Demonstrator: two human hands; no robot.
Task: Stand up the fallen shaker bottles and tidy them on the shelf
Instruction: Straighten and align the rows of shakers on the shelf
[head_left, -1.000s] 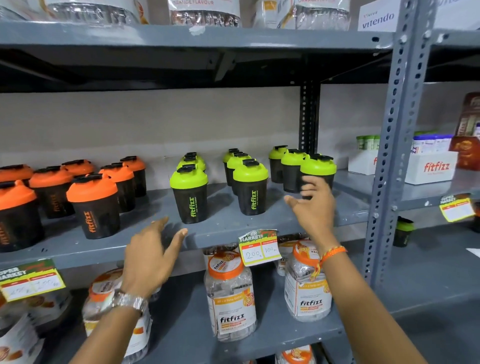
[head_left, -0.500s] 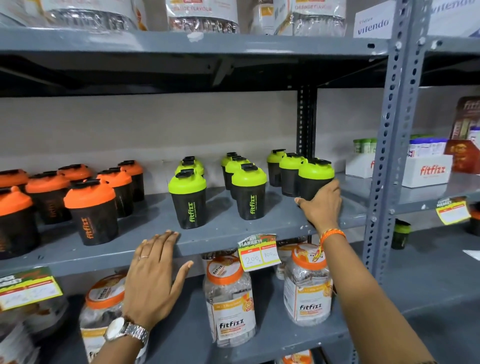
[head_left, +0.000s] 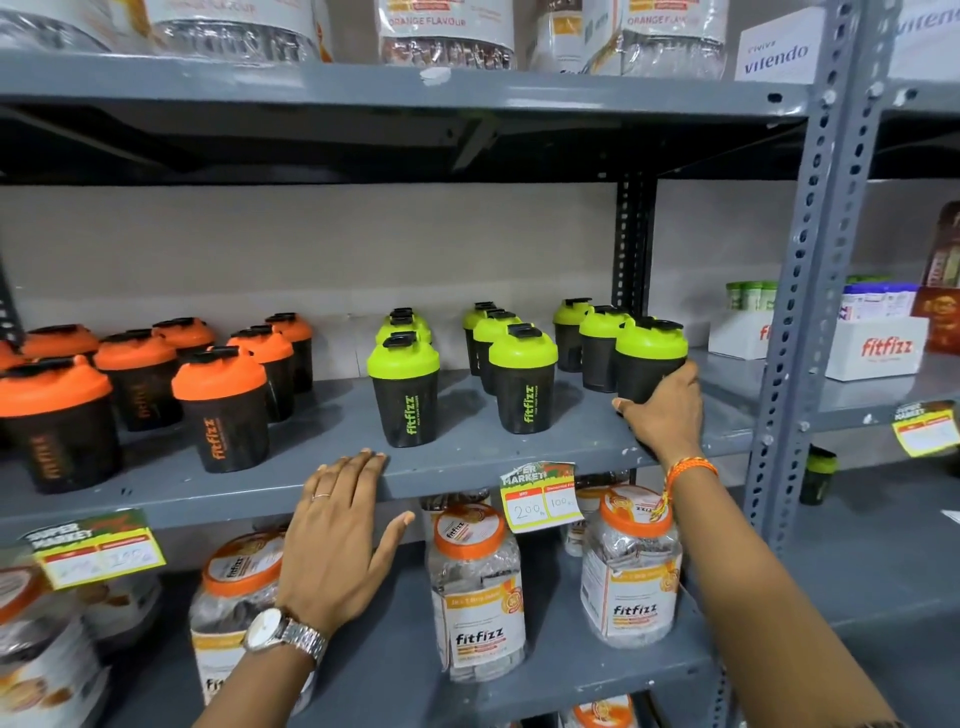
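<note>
On the grey middle shelf (head_left: 467, 460) stand several black shaker bottles, all upright. Those with orange lids (head_left: 221, 408) fill the left half, those with green lids (head_left: 405, 389) stand in three short rows on the right. My right hand (head_left: 662, 415) is wrapped around the base of the front green-lid shaker of the rightmost row (head_left: 649, 358). My left hand (head_left: 337, 530) lies flat, fingers together, on the shelf's front edge below the left green row, holding nothing.
Clear fitfizz jars with orange lids (head_left: 475, 587) stand on the shelf below. Price tags (head_left: 540, 496) hang from the shelf edge. A perforated upright post (head_left: 810, 291) rises just right of my right hand. White fitfizz boxes (head_left: 878, 345) sit beyond it.
My right hand reached forward and closed around the front right green-lid shaker. My left hand came down from the air onto the shelf's front edge.
</note>
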